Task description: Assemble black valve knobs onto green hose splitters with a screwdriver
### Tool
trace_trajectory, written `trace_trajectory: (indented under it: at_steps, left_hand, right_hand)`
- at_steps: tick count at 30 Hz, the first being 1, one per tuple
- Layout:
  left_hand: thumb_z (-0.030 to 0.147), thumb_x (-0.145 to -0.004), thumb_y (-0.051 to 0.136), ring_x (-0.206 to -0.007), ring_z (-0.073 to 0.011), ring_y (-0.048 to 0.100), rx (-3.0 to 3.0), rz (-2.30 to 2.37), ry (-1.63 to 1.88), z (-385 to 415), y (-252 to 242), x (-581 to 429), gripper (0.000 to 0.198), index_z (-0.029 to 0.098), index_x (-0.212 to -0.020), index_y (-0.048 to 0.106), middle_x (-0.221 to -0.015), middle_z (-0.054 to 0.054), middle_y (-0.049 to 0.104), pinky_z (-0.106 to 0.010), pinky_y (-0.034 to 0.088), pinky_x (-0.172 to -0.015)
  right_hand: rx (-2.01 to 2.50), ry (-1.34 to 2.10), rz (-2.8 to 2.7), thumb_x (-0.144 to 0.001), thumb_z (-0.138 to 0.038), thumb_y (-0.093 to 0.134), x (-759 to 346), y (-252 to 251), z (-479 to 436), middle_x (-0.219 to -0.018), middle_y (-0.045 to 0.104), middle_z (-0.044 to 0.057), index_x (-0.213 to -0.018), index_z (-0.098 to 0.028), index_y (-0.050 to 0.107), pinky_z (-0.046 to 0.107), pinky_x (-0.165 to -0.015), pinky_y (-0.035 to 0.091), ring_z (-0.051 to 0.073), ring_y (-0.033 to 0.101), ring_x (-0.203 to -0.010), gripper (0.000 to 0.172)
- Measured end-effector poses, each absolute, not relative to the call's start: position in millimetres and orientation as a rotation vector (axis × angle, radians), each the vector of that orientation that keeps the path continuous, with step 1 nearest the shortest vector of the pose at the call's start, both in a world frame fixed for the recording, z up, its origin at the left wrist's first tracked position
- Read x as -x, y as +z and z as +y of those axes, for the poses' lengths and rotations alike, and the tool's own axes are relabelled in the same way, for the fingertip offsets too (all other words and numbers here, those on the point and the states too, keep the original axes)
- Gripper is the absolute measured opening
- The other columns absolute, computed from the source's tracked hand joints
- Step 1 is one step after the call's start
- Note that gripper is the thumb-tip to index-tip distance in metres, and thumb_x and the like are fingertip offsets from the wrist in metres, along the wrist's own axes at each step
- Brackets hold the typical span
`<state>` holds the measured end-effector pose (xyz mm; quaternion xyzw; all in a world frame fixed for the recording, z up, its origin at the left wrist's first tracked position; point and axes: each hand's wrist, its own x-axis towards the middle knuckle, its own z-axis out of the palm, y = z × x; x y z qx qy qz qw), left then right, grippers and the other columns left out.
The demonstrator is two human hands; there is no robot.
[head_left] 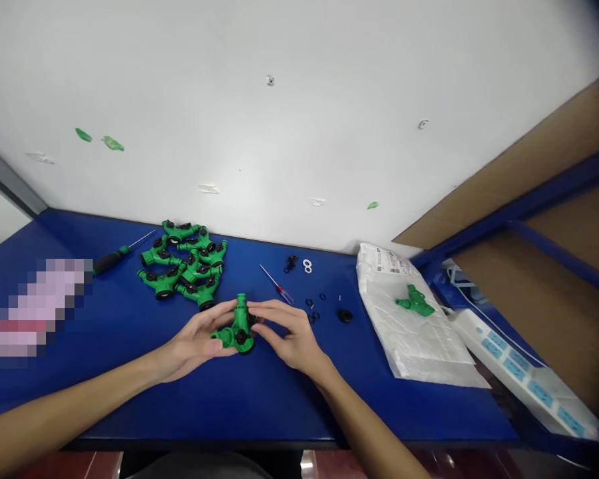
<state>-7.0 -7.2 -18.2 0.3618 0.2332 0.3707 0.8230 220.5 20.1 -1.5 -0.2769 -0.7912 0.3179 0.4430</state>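
A green Y-shaped hose splitter [240, 322] with black valve knobs is held between both hands, above the front middle of the blue table. My left hand [194, 342] is closed around its left branch, thumb on top. On the other side my right hand [287, 332] grips the splitter near a black part, its fingertips pressed to the right branch; what the tips touch is partly hidden. Just beyond the right hand lie several black O-rings [309, 303] and a small screwdriver [278, 286] with a red and purple handle. A black round cap [345, 315] sits farther right.
A pile of green hose splitters [199, 269] lies at the back left, beside a longer screwdriver [112, 259]. White washers [307, 266] and small black parts [292, 261] lie near the wall. A white padded bag [399, 339] bears a green splitter body [415, 301]; a power strip [524, 372] runs along the right.
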Motion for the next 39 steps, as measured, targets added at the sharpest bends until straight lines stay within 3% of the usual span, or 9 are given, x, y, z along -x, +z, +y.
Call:
trace_trajectory:
  at_steps: [3,7,10,15,21,25,30,36,39]
  left_hand:
    - [0.028,-0.077,0.074,-0.144,-0.04,0.026,-0.705,0.469,0.79,-6,-16,4,0.06,0.034,-0.133,0.056,-0.149,-0.006,0.047,-0.057,0.034,-0.109]
    - [0.026,-0.075,0.074,-0.141,-0.0416,0.032,-0.599,0.482,0.822,-3,-17,2,0.056,0.032,-0.129,0.059,-0.145,-0.007,0.051,-0.06,0.034,-0.108]
    - [0.024,-0.075,0.073,-0.134,-0.0422,0.042,-0.559,0.43,0.832,-1,-16,1,0.055,0.027,-0.129,0.06,-0.142,-0.01,0.055,-0.062,0.03,-0.11]
    - [0.02,-0.079,0.068,-0.131,-0.0404,0.048,-0.551,0.376,0.826,2,-11,1,0.051,0.023,-0.128,0.059,-0.14,-0.012,0.057,-0.063,0.026,-0.111]
    - [0.02,-0.079,0.068,-0.131,-0.0396,0.048,-0.537,0.386,0.808,2,-12,1,0.05,0.023,-0.128,0.059,-0.139,-0.011,0.058,-0.062,0.027,-0.111]
    - [0.02,-0.078,0.068,-0.131,-0.0396,0.048,-0.542,0.384,0.794,2,-13,-1,0.05,0.022,-0.128,0.059,-0.139,-0.011,0.059,-0.062,0.027,-0.111]
    - [0.018,-0.079,0.066,-0.13,-0.0389,0.05,-0.54,0.363,0.8,2,-12,0,0.05,0.021,-0.128,0.059,-0.138,-0.012,0.059,-0.062,0.026,-0.111]
    - [0.018,-0.08,0.064,-0.131,-0.0383,0.049,-0.536,0.325,0.798,3,-11,1,0.049,0.024,-0.128,0.058,-0.136,-0.011,0.061,-0.062,0.024,-0.111]
    - [0.019,-0.08,0.063,-0.133,-0.0389,0.046,-0.545,0.32,0.786,3,-12,2,0.051,0.024,-0.13,0.057,-0.137,-0.011,0.06,-0.063,0.021,-0.112]
  right_hand:
    - [0.715,0.87,-1.921,-0.088,-0.016,0.064,-218,1,18,-0.115,0.07,0.008,-0.121,-0.025,0.065,0.031,-0.079,0.058,0.016,0.067,-0.084,0.034]
    - [0.765,0.906,-1.967,-0.086,-0.018,0.064,-221,7,21,-0.124,0.063,0.01,-0.128,-0.025,0.059,0.031,-0.081,0.057,0.017,0.065,-0.093,0.043]
    - [0.925,0.786,-1.953,-0.088,-0.023,0.063,-240,18,31,-0.12,0.062,0.011,-0.116,-0.022,0.065,0.031,-0.077,0.056,0.018,0.064,-0.091,0.028]
    - [1.375,0.702,-2.193,-0.084,-0.023,0.066,-298,33,44,-0.088,0.066,0.004,-0.09,-0.02,0.072,0.029,-0.066,0.048,0.016,0.06,-0.074,0.008]
    - [1.622,0.733,-2.404,-0.083,-0.013,0.065,-319,17,35,-0.096,0.064,0.005,-0.092,-0.021,0.072,0.033,-0.083,0.047,0.02,0.061,-0.088,0.014]
    - [1.596,0.618,-2.482,-0.089,-0.015,0.059,-306,10,34,-0.095,0.062,0.006,-0.085,-0.019,0.069,0.033,-0.084,0.046,0.021,0.06,-0.092,0.012]
    - [1.527,0.539,-2.551,-0.09,-0.014,0.052,-297,15,35,-0.088,0.062,0.006,-0.084,-0.017,0.062,0.032,-0.076,0.046,0.019,0.058,-0.082,0.012]
    - [1.414,0.733,-2.38,-0.09,-0.018,0.053,-284,24,38,-0.07,0.061,0.0,-0.084,-0.018,0.063,0.026,-0.059,0.043,0.014,0.054,-0.061,0.012]
    - [1.288,0.82,-2.372,-0.085,-0.012,0.055,-273,24,43,-0.072,0.062,0.0,-0.096,-0.017,0.067,0.025,-0.059,0.045,0.014,0.056,-0.062,0.017]
